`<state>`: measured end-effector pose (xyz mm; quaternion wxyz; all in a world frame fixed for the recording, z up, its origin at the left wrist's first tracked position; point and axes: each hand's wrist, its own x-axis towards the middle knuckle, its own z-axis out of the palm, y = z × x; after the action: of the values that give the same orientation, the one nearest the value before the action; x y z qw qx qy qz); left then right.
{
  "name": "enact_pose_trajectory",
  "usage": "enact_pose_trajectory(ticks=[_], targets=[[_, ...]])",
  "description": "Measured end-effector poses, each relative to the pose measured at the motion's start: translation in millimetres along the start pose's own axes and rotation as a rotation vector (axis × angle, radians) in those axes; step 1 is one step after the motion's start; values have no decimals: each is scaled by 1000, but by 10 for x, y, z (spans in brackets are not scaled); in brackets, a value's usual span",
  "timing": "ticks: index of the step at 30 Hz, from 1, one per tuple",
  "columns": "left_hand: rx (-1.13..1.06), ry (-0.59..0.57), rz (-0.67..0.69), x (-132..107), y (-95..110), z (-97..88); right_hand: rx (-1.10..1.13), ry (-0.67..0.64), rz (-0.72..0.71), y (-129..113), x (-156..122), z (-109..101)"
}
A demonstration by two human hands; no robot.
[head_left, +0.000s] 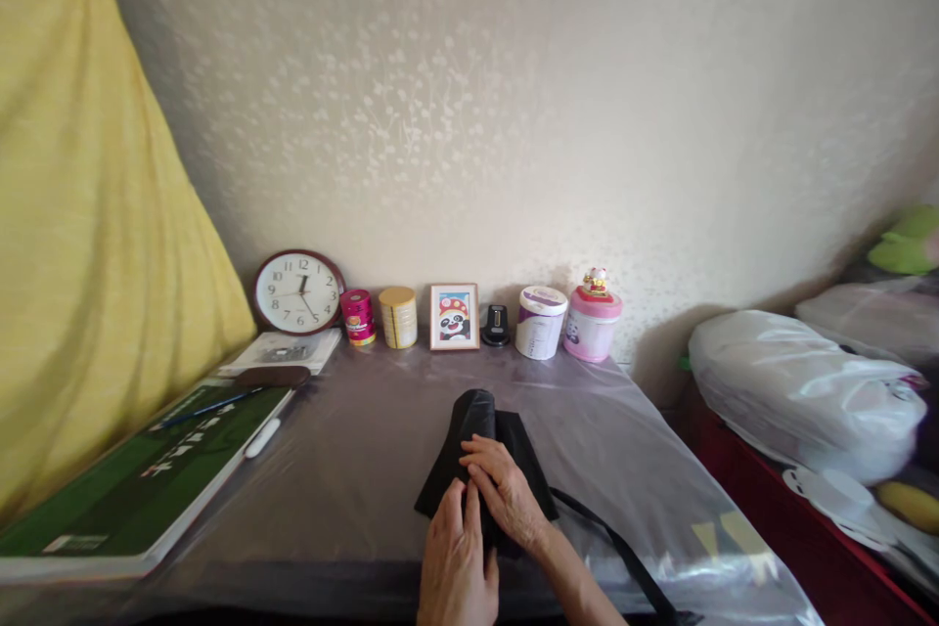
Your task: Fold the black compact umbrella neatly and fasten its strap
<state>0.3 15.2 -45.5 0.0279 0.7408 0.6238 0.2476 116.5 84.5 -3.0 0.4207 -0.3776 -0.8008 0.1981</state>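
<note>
A black folded piece of fabric (pixel 473 411) lies on the table in front of me, with a raised rounded roll down its middle and flat flaps at both sides. A long black strap (pixel 623 548) trails from it to the lower right. My left hand (pixel 462 548) is closed on the near part of the roll, its fingers together and pointing away from me. Over the roll from the right curves my right hand (pixel 506 489), its fingers bent across the fabric and meeting my left fingertips. Both palms, and the fabric under them, are hidden.
Along the wall stand a round clock (pixel 299 291), several tins, a framed panda picture (pixel 454 317) and a black object (pixel 497 325). At left are a green book (pixel 139 469), a pen (pixel 205 408) and a yellow curtain (pixel 88 215). White plastic bags (pixel 799 391) lie beyond the right table edge.
</note>
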Motion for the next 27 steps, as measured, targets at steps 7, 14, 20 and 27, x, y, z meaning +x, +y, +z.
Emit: enact_pose_trajectory(ticks=[7, 14, 20, 27], targets=[[18, -107, -16, 33, -28, -47, -177, -143, -39, 188, 352, 112], [13, -307, -91, 96, 14, -191, -303, -191, 11, 445, 702, 237], [37, -421, -118, 142, 40, -250, -299, -116, 181, 587, 950, 282], [97, -345, -128, 118, 150, -363, -272, 87, 463, 775, 766, 5]])
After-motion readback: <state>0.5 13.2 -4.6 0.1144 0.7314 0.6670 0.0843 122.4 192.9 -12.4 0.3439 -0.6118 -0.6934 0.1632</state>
